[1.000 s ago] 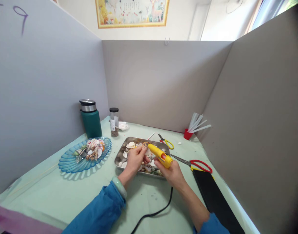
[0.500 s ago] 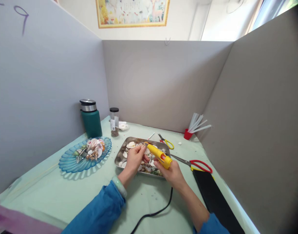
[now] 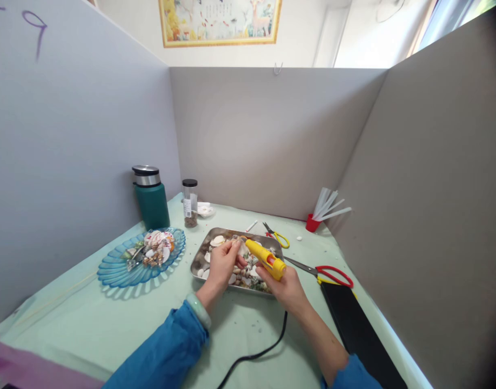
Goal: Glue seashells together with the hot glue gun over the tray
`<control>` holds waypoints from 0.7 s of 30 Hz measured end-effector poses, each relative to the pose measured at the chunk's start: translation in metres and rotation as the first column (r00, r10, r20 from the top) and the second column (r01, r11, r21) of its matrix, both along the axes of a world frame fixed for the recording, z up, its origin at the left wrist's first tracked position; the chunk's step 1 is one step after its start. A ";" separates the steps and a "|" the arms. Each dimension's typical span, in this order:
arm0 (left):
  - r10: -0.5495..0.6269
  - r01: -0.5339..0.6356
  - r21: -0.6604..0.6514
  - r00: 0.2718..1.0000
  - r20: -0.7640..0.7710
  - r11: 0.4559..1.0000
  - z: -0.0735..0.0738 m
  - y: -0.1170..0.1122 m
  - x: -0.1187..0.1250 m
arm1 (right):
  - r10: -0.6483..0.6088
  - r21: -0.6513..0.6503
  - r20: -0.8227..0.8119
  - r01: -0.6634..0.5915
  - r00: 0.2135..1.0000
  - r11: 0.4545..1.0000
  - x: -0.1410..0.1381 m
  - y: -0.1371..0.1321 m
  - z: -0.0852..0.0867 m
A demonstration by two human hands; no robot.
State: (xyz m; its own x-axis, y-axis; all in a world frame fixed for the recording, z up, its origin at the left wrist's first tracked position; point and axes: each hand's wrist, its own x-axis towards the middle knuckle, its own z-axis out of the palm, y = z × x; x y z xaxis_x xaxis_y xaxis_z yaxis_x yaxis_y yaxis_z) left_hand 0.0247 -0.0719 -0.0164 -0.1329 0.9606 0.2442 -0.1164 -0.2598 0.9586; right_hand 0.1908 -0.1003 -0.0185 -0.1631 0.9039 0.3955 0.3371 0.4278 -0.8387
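Note:
My right hand (image 3: 286, 289) is closed around a yellow hot glue gun (image 3: 266, 259), its nozzle pointing up and left toward my other hand. A black cord (image 3: 258, 355) hangs below it and runs over the table. My left hand (image 3: 225, 263) pinches something small close to the nozzle; fingers hide most of it, so I cannot make out what it is. Both hands are above a metal tray (image 3: 196, 260) filled with white shells (image 3: 218, 241), pebbles and other small pieces.
On the left, a blue scalloped plate (image 3: 114, 270) bears shells beside a green bottle (image 3: 152, 202). Behind are a clear jar (image 3: 190, 202) and yellow scissors (image 3: 281, 239). To the right lie red-handled scissors (image 3: 335, 275), a black slab (image 3: 357, 329) and a red cup (image 3: 312, 223) of glue sticks.
My left fingertips have drawn slightly left, away from the glue gun's nozzle, so a small gap shows between them. Everything else is in place.

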 end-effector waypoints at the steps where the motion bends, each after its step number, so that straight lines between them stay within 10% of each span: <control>1: 0.007 -0.007 0.005 1.000 -0.001 1.000 0.000 0.000 0.000 | -0.001 -0.002 0.000 0.001 1.000 1.000 0.000 0.000 0.000; 21: 0.026 -0.026 -0.017 0.999 0.032 1.000 0.000 0.001 -0.001 | -0.018 0.022 0.022 0.017 1.000 1.000 0.001 0.002 -0.001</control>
State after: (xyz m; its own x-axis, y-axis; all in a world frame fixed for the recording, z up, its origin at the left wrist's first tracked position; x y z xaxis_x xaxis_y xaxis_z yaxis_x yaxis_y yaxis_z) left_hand 0.0241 -0.0710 -0.0161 -0.1656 0.9605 0.2237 -0.1404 -0.2475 0.9587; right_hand 0.1916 -0.0984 -0.0192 -0.1565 0.8979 0.4115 0.3631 0.4398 -0.8215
